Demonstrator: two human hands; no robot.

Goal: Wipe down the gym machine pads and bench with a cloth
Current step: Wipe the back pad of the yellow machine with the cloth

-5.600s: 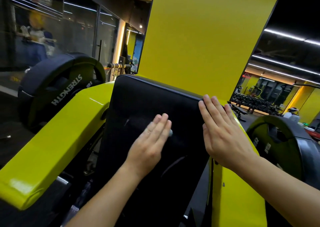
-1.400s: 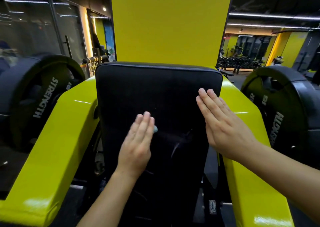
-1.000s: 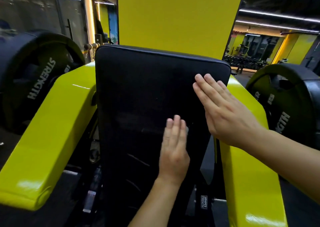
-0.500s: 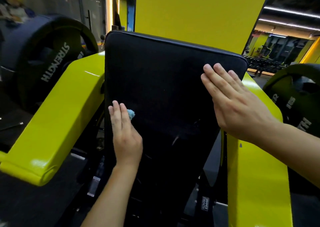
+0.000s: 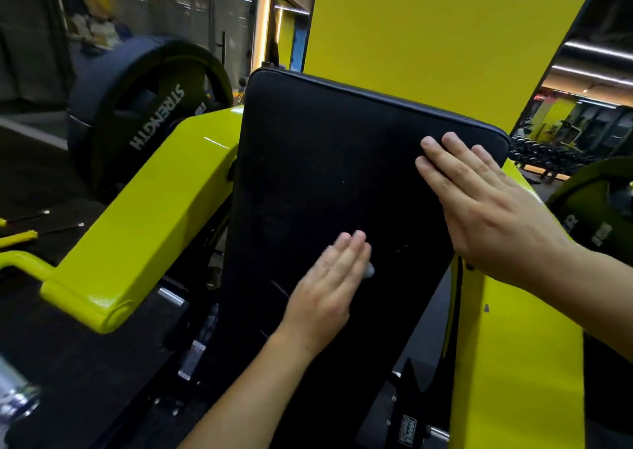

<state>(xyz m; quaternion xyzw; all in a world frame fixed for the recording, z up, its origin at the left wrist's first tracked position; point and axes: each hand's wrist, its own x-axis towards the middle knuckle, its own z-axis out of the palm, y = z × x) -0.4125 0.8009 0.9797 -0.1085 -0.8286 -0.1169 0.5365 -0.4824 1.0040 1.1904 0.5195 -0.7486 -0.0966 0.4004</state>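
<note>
- Left hand [image 5: 329,277] lay flat on the lower middle of the black back pad [image 5: 325,174], fingers straight and together, pressing a small blue-grey cloth [image 5: 369,271] against the vinyl. Only a tuft of cloth showed at the edge of the fingers; the rest sat hidden under the palm.
- Right hand [image 5: 486,205] rested flat near the pad's upper right corner, fingers extended, holding nothing; judged to be steadying the pad.
- Pad stood tilted between the two yellow frame arms [image 5: 144,229]. A weight plate marked STRENGTH [image 5: 150,116] hung beyond the left arm, and another plate [image 5: 596,209] sat at far right.
- Progress, judged: wiping of this pad was under way, with the cloth at mid-height. Faint streaks showed near the cloth, but the dark surface gave no clear sign of which zones were already clean.
- Remaining, judged: the upper band, the edges and the bottom of this pad could not be confirmed as wiped. No bench or other pads were in view, so those steps looked still outstanding.
- Estimate: early to middle of the whole task.
</note>
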